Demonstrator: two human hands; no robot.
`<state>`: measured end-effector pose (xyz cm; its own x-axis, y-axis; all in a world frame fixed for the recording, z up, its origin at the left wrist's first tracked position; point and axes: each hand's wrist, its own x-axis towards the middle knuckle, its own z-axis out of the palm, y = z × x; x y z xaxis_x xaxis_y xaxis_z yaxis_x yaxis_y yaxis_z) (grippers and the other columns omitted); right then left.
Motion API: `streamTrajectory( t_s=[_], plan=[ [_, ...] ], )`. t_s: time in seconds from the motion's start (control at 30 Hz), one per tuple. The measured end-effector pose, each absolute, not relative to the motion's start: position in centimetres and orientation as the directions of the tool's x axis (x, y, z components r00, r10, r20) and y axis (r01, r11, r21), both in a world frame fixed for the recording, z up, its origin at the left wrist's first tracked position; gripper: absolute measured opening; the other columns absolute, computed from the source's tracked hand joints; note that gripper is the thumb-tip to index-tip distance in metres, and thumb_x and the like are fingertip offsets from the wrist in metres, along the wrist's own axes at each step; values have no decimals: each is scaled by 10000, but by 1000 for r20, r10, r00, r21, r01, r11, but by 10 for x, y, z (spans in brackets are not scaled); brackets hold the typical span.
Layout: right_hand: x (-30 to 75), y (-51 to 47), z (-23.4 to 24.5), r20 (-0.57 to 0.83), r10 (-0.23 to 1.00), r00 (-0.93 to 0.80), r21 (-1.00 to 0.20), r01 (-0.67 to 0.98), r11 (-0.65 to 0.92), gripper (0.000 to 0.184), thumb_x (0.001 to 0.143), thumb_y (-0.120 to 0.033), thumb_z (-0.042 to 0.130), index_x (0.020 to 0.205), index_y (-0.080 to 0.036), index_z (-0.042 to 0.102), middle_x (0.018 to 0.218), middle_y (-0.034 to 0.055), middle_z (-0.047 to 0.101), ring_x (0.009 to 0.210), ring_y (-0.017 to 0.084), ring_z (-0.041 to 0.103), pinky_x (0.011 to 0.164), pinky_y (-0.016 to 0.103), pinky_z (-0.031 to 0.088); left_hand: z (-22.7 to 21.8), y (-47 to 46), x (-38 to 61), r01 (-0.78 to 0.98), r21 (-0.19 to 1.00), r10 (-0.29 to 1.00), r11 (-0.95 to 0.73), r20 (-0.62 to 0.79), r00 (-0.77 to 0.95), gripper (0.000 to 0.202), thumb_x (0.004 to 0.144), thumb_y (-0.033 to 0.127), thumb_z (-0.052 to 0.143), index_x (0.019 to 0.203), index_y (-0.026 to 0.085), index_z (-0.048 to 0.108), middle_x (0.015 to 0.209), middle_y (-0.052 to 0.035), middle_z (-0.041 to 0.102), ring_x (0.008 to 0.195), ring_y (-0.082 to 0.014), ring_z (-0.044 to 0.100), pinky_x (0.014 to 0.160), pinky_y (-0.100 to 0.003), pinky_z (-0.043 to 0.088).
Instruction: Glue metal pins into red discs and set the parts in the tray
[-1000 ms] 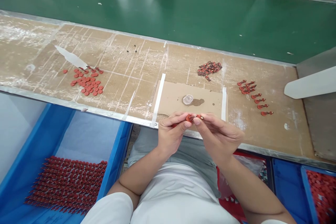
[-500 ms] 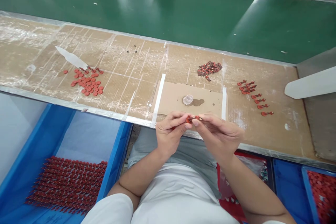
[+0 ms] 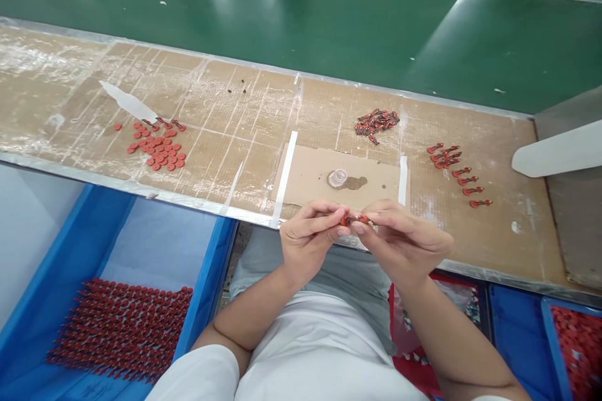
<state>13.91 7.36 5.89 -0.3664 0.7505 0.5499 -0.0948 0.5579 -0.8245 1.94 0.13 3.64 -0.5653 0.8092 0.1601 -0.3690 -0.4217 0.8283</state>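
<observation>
My left hand (image 3: 308, 235) and my right hand (image 3: 404, 241) meet at the near edge of the workbench, both pinched on one small red part with a metal pin (image 3: 356, 220) held between the fingertips. Just beyond them a small clear cap (image 3: 337, 178) sits on a taped cardboard pad (image 3: 320, 169). A pile of red discs (image 3: 157, 147) lies to the left on the bench. A heap of red pin parts (image 3: 376, 121) lies behind the pad. A row of assembled red pieces (image 3: 458, 172) is laid out to the right.
A green conveyor belt (image 3: 329, 19) runs behind the bench. A blue bin (image 3: 207, 276) at lower left holds rows of red pieces (image 3: 117, 332). More blue bins with red parts (image 3: 576, 338) sit at lower right. A white flat object (image 3: 557, 150) lies at the right edge.
My right hand has shifted slightly to the right, drawing the metal pin end out from the red part. The left hand has stayed in place.
</observation>
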Motion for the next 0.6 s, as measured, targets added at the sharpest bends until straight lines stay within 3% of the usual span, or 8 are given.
streamTrajectory(
  t_s=[0.1,0.3,0.6],
  plan=[
    [139,74,57,575,743,-342,-802,-57,594,362,692,-83,818,976,-300,757,774,8,758,670,183,709,566,307,577,36,2,20,-416,821,822,-391,108,-560,242,708,189,849,921,294,808,914,-38,709,829,-138,706,766,-251,614],
    [138,73,57,590,739,-325,-790,-46,611,329,687,-84,815,937,-286,744,730,-2,745,610,171,690,515,290,557,36,0,22,-518,796,869,-313,20,-495,211,733,229,827,923,318,802,900,-16,652,695,-100,677,462,-157,569],
    [141,70,46,538,789,-297,-814,62,578,289,688,-145,824,903,-314,733,774,0,754,611,183,689,503,296,563,37,-1,27,-466,803,830,-372,63,-555,245,732,180,824,936,314,799,784,1,632,708,-101,680,587,-193,614]
  ],
)
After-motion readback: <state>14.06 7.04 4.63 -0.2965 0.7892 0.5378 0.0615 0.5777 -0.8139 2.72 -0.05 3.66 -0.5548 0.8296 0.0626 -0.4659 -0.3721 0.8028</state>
